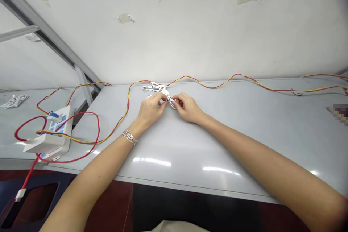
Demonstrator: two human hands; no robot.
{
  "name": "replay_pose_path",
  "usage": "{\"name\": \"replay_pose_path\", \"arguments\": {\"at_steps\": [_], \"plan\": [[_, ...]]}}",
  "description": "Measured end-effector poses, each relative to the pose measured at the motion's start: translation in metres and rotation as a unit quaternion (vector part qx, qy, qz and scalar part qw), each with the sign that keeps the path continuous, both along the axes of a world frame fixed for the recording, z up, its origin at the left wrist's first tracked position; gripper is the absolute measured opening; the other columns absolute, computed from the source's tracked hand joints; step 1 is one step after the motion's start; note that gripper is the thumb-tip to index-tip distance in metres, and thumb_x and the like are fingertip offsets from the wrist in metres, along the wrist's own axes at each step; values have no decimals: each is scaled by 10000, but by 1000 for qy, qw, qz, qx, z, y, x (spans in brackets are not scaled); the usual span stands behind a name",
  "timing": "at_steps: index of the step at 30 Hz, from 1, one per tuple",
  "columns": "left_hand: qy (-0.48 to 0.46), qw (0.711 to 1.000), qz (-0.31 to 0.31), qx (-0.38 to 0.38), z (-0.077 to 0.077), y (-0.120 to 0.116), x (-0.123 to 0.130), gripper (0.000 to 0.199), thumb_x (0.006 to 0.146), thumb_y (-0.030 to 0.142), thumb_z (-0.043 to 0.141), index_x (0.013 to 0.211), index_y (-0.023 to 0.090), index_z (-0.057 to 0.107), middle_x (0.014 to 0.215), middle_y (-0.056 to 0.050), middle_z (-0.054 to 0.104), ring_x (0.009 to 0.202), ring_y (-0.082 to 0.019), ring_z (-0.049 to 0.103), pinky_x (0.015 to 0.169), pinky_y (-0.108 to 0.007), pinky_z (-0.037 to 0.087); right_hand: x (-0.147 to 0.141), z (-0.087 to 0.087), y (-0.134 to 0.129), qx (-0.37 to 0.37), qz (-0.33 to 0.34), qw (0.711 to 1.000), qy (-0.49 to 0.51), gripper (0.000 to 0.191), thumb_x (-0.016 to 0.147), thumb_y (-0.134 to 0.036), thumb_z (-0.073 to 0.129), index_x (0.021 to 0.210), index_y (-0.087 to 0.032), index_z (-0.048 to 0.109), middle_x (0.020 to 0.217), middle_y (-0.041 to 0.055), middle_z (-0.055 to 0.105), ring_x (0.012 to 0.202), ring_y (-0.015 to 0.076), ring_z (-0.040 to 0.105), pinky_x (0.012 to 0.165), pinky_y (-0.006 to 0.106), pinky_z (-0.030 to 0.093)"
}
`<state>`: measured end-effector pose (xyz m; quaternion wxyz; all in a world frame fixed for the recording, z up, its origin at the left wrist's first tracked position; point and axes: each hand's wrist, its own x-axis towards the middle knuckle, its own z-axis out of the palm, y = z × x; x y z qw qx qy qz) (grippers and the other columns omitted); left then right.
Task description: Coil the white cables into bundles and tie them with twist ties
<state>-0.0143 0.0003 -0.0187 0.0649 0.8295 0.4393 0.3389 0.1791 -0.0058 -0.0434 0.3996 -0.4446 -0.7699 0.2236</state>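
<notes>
A white cable (171,103) is folded into a bundle, with a thin black twist tie (169,99) around its middle. From the left, my left hand (152,109) is closed in a pinch at one side of the tie. My right hand (189,108) pinches at the other side, its fingertips a short way from the left ones. The fingers partly cover the cable. Just behind my left hand lies another white cable bundle (153,87), also tied in black.
A white power strip (66,116) with plugs stands at the left, with a red cord (98,127) looping from it. A twisted red and yellow wire (212,87) runs along the wall. Another white cable bundle (15,101) lies far left. Someone's blurred hand (338,112) shows at right.
</notes>
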Motion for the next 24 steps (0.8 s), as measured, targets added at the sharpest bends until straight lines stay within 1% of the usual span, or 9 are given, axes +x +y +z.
{"name": "replay_pose_path", "arguments": {"at_steps": [6,11,12,14,16,18,20,22,24], "plan": [[6,999,-12,47,-2,-1,0,69,883,240,603,895,189,647,913,-33,719,784,-156,652,685,-263,511,1,-4,3,4,7,1000,26,177,887,-247,530,1021,-157,603,836,52,595,740,164,548,707,308,451],[-61,997,-21,39,0,-6,7,77,850,236,607,869,175,650,875,-55,718,802,-173,665,676,-268,539,1,-6,4,-15,22,998,65,209,844,-252,571,1036,-180,530,835,22,585,719,143,538,689,286,446],[-85,996,-21,26,0,-7,8,86,840,242,616,862,170,657,864,-58,718,789,-171,666,671,-266,542,1,-6,4,-17,26,997,72,210,840,-255,572,1030,-183,517,827,13,577,711,139,535,685,281,443],[-145,989,-12,-25,-1,-8,12,117,817,268,640,846,160,677,841,-60,719,742,-163,666,654,-261,546,1,-6,3,-13,33,997,76,194,832,-251,572,1001,-190,499,820,1,560,706,132,526,688,276,436],[-206,974,-1,-96,-3,-7,15,150,779,296,677,818,152,694,819,-61,721,705,-159,665,648,-262,548,2,-4,2,2,33,997,69,161,818,-224,563,958,-193,489,825,0,551,716,130,515,697,274,425],[-253,953,-6,-165,-5,-6,17,174,733,310,712,784,144,703,792,-62,720,680,-163,661,642,-272,547,3,-2,1,21,31,997,61,135,799,-182,545,918,-193,483,836,7,551,743,133,515,709,273,419],[-284,932,-17,-223,-4,-5,19,190,692,314,739,751,135,709,761,-64,714,655,-166,650,618,-280,542,4,0,1,28,32,997,62,136,775,-166,550,888,-194,479,844,12,561,768,138,527,722,273,422],[-300,914,-20,-273,-2,-6,20,201,660,318,761,719,131,713,732,-68,708,636,-170,638,580,-281,531,5,1,1,17,33,996,76,144,770,-188,570,887,-196,486,845,13,583,781,142,549,730,275,435],[-313,900,-18,-304,2,-6,20,207,631,322,781,690,135,714,707,-67,701,636,-177,637,555,-278,523,5,0,1,-10,32,994,106,196,779,-223,588,955,-196,506,865,13,616,788,144,585,736,277,456]]}}
